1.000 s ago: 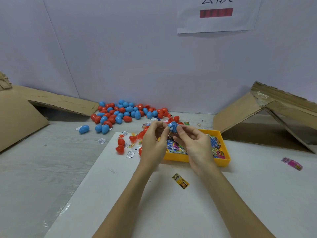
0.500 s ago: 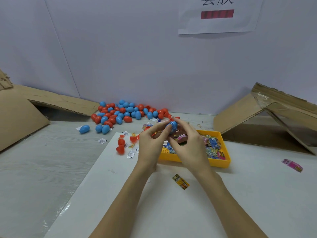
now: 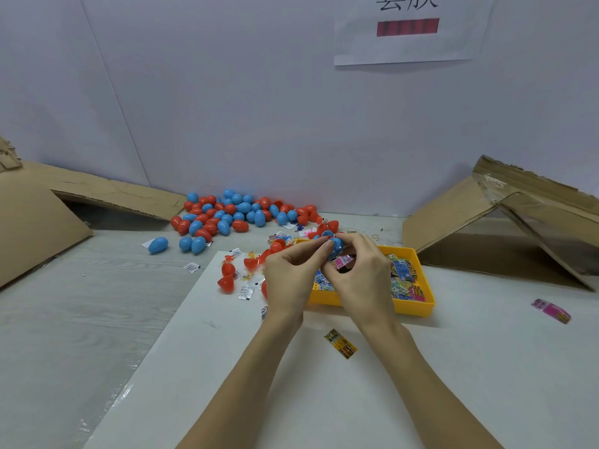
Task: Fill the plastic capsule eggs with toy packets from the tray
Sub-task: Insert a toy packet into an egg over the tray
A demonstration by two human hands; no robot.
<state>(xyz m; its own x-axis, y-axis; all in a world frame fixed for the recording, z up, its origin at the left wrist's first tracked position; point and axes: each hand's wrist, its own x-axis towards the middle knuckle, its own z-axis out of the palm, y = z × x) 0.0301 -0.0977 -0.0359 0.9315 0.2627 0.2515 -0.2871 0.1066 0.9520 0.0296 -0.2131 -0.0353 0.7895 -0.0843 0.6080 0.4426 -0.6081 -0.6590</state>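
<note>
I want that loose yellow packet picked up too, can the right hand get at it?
Probably not yet: the right hand is busy holding the blue egg. The yellow packet itself lies uncovered beside that wrist.

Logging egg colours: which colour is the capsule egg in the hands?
Blue: the capsule egg, pinched by both hands, in the head view.

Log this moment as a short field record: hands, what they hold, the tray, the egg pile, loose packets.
left hand: pinches the blue capsule egg from the left
right hand: grips the same egg from the right, above the tray
yellow tray: on the white board, holds many toy packets
egg pile: red and blue eggs heaped by the wall
red halves: open, left of the hands
loose packets: yellow packet near the forearms; pink packet far right
</note>
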